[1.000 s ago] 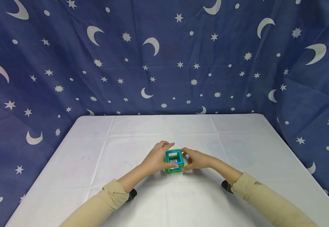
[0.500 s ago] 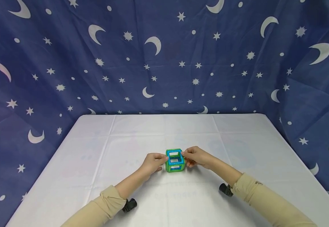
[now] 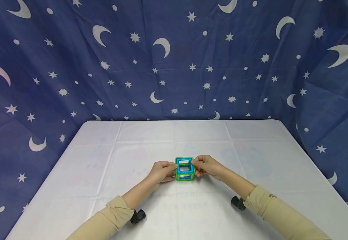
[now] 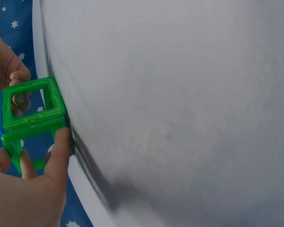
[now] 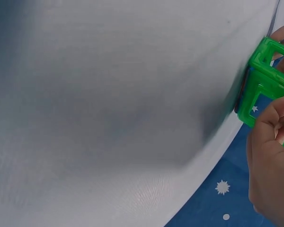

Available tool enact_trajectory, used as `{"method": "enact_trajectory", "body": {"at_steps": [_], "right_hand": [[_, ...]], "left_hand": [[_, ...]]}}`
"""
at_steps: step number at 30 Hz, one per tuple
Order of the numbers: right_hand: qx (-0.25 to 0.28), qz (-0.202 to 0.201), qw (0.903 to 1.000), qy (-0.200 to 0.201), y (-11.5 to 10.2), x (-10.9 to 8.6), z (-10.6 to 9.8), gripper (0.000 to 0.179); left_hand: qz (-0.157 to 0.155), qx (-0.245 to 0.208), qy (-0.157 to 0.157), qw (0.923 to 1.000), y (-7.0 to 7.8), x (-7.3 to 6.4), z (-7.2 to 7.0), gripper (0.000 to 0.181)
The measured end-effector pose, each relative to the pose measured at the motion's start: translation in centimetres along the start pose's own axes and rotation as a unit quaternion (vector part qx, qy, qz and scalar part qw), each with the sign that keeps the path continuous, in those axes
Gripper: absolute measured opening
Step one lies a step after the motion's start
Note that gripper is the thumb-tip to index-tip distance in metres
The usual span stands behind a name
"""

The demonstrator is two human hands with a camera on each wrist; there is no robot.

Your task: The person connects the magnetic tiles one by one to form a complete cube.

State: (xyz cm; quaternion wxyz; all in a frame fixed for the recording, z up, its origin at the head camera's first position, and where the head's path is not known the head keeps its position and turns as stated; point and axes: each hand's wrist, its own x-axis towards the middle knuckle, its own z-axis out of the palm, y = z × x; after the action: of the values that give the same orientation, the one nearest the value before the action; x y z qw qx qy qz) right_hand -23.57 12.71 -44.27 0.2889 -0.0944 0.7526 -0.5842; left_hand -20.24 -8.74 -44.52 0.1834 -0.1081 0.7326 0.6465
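Observation:
A small cube of magnetic tiles (image 3: 186, 172) stands on the white-covered table, its frames open in the middle. Blue frames form its top and bottom, green ones its sides. My left hand (image 3: 159, 172) grips the cube's left side, thumb at the top edge; the left wrist view shows its fingers (image 4: 61, 151) against the green frame (image 4: 33, 119). From the other side my right hand (image 3: 210, 165) pinches the top right edge between thumb and fingers. In the right wrist view this hand (image 5: 272, 161) covers part of the green side.
A white cloth (image 3: 143, 136) with fold creases covers the table. Behind and at both sides hangs a dark blue curtain (image 3: 180, 53) with white moons and stars. Black wrist cameras (image 3: 137, 216) sit below both forearms.
Both hands first spread around the cube's sides, then moved to holding its left and right top edges. The left fingers drew back from the top. The cube stays nearly in place.

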Motion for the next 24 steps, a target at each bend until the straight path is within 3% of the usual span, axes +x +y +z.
{"method": "enact_trajectory", "body": {"at_steps": [9, 18, 21, 24], "right_hand": [[-0.033, -0.003, 0.9994, 0.014, -0.2, 0.1, 0.1, 0.029], [-0.067, -0.01, 0.9974, 0.027, -0.2, 0.3, 0.3, 0.03], [-0.11, -0.032, 0.9927, 0.037, -0.2, 0.2, 0.0, 0.03], [-0.163, -0.057, 0.9846, 0.028, -0.2, 0.0, -0.4, 0.037]], "left_hand": [[-0.01, 0.033, -0.002, 0.9994, 0.3, 0.3, -0.3, 0.037], [0.007, 0.073, 0.013, 0.9972, 0.3, 0.4, -0.4, 0.033], [0.024, 0.069, 0.021, 0.9971, 0.2, 0.5, -0.6, 0.034], [0.058, 0.078, 0.009, 0.9952, 0.0, 0.5, -1.1, 0.037]]}}
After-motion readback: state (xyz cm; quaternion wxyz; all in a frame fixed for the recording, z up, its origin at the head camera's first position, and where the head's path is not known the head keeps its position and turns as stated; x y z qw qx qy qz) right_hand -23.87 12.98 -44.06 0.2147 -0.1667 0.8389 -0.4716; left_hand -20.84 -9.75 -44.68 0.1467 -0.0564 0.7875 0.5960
